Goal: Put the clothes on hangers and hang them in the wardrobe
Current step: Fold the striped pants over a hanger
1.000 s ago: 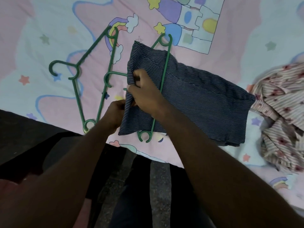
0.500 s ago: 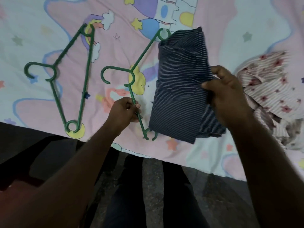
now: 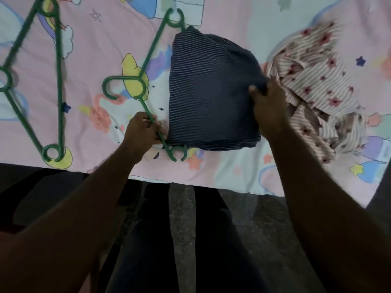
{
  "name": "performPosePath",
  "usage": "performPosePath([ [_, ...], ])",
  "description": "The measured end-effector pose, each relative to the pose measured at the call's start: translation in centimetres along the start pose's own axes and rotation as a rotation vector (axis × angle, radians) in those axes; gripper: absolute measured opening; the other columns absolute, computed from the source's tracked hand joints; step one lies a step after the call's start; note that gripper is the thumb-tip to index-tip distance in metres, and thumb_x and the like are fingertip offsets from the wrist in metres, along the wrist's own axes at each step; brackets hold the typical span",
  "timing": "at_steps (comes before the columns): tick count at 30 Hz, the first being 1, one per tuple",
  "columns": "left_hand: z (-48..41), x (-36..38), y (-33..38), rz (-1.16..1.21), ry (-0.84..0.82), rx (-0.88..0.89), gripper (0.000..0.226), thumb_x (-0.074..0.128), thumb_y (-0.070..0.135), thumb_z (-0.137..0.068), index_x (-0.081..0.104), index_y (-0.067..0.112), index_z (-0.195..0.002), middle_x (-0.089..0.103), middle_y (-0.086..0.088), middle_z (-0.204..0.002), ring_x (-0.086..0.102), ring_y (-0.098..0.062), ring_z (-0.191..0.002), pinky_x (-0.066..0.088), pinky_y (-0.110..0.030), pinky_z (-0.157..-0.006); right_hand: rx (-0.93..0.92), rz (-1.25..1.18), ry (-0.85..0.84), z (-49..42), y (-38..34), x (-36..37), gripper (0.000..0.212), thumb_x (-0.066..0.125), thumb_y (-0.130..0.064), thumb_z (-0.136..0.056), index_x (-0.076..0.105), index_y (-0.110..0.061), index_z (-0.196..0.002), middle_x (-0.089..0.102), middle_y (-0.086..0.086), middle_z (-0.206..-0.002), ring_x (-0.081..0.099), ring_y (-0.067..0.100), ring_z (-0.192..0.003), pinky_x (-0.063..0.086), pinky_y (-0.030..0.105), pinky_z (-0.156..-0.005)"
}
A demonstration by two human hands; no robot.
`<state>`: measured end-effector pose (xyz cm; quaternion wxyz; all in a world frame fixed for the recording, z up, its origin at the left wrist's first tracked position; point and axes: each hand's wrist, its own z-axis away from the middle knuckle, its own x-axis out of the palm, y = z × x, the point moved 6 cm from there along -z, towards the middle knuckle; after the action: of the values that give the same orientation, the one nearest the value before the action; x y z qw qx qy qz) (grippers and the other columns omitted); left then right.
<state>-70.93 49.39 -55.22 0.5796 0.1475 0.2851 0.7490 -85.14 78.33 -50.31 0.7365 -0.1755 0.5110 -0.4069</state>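
**While both hands are working, a garment is lying folded on the bed**

Left hand (image 3: pixel 143 132) is gripping the hanger (image 3: pixel 148 60)'s lower arm; right hand (image 3: pixel 267 108) is pinching the striped garment (image 3: pixel 211 92)'s right edge. Beside it, another hanger (image 3: pixel 57 81) and a floral shirt (image 3: pixel 317 77) are lying on the bed (image 3: pixel 95 39).

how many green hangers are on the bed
2. One green hanger lies mid-bed, gripped by the left hand, its bar under the dark striped garment. The other hanger lies far left, partly cropped.

Folded navy striped garment (image 3: pixel 211 92) draped over green hanger (image 3: pixel 148 60); pink floral garment (image 3: pixel 317 81) crumpled beside it.
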Motion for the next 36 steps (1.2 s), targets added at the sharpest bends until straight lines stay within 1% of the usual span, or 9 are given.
performPosePath([
  [4, 0.7, 0.5, -0.3, -0.07, 0.009, -0.008, 0.01, 0.048, 0.003, -0.099, 0.041, 0.009, -0.104, 0.06, -0.011, -0.072, 0.063, -0.014, -0.05, 0.053, -0.029, -0.049, -0.007, 0.067, -0.022, 0.0, 1.5, -0.4, 0.027, 0.049, -0.019, -0.1, 0.055, -0.008, -0.124, 0.06, 0.0, -0.11, 0.056, 0.016, -0.102, 0.045, 0.028, -0.086],
  [8, 0.8, 0.8, -0.1, -0.063, 0.03, -0.012, 0.007, 0.044, 0.004, -0.101, 0.041, 0.01, -0.101, 0.057, -0.01, -0.073, 0.061, -0.013, -0.049, 0.051, -0.023, -0.045, -0.039, 0.161, -0.031, 1.2, 3.3, 0.3, 0.024, 0.043, -0.016, -0.103, 0.052, 0.0, -0.119, 0.057, 0.001, -0.103, 0.05, 0.013, -0.093, 0.035, 0.017, -0.071],
  [13, 0.8, 0.2, -0.6, -0.048, 0.013, -0.046, 0.015, 0.047, 0.004, -0.1, 0.043, 0.017, -0.092, 0.059, -0.013, -0.073, 0.064, -0.027, -0.061, 0.058, -0.042, -0.065, -0.006, 0.278, 0.084, 1.8, 4.4, -0.2, 0.028, 0.038, -0.025, -0.105, 0.049, -0.002, -0.117, 0.062, 0.008, -0.099, 0.054, 0.018, -0.087, 0.029, 0.025, -0.069],
  [16, 0.9, -0.5, -0.7, -0.098, 0.139, -0.089, 0.013, 0.057, 0.013, -0.096, 0.046, 0.012, -0.102, 0.064, -0.018, -0.089, 0.067, -0.03, -0.072, 0.059, -0.044, -0.072, -0.002, 0.319, 0.091, 1.9, 4.6, 0.2, 0.03, 0.039, -0.029, -0.104, 0.05, -0.005, -0.117, 0.065, 0.016, -0.104, 0.061, 0.033, -0.095, 0.033, 0.031, -0.071],
  [20, 1.7, -0.6, 2.0, -0.557, 0.382, 0.284, 0.048, 0.067, 0.032, -0.089, 0.048, 0.006, -0.124, 0.059, -0.012, -0.116, 0.058, -0.026, -0.104, 0.047, -0.039, -0.091, 0.044, 0.262, 0.048, 1.2, 4.2, -0.2, 0.037, 0.051, -0.047, -0.097, 0.058, -0.01, -0.101, 0.062, 0.003, -0.092, 0.057, 0.021, -0.089, 0.033, 0.026, -0.074],
  [25, 1.5, 3.1, 4.7, -0.655, 0.305, 0.451, 0.045, 0.063, 0.035, -0.091, 0.053, 0.006, -0.125, 0.058, -0.011, -0.118, 0.053, -0.025, -0.111, 0.042, -0.036, -0.094, 0.068, 0.106, 0.097, -3.7, 1.3, -1.0, 0.049, 0.054, -0.058, -0.091, 0.054, -0.016, -0.066, 0.052, -0.003, -0.065, 0.048, 0.011, -0.065, 0.033, 0.027, -0.065],
  [28, -0.2, 4.8, 5.5, -0.607, 0.186, 0.321, 0.051, 0.062, 0.041, -0.092, 0.052, 0.006, -0.127, 0.062, -0.01, -0.118, 0.057, -0.025, -0.11, 0.042, -0.03, -0.088, 0.037, 0.185, 0.063, -6.5, -0.6, -0.9, 0.041, 0.054, -0.052, -0.092, 0.063, -0.013, -0.085, 0.058, -0.001, -0.081, 0.054, 0.013, -0.078, 0.037, 0.027, -0.069],
  [31, -1.8, 4.9, 4.1, -0.554, 0.046, 0.134, 0.039, 0.065, 0.036, -0.091, 0.063, 0.004, -0.113, 0.069, -0.009, -0.108, 0.064, -0.025, -0.101, 0.048, -0.03, -0.082, -0.021, 0.398, -0.011, -7.8, -0.7, -0.7, 0.03, 0.052, -0.035, -0.098, 0.055, -0.011, -0.08, 0.058, 0.009, -0.09, 0.058, 0.029, -0.093, 0.042, 0.037, -0.081],
  [36, -1.3, 4.4, 2.4, -0.506, -0.03, 0.077, 0.027, 0.065, 0.031, -0.092, 0.065, 0.004, -0.096, 0.07, -0.011, -0.094, 0.065, -0.028, -0.091, 0.053, -0.039, -0.081, -0.093, 0.554, 0.177, -6.0, -1.7, -2.2, 0.033, 0.054, -0.036, -0.092, 0.061, -0.007, -0.106, 0.064, 0.017, -0.111, 0.058, 0.035, -0.109, 0.041, 0.039, -0.091],
])
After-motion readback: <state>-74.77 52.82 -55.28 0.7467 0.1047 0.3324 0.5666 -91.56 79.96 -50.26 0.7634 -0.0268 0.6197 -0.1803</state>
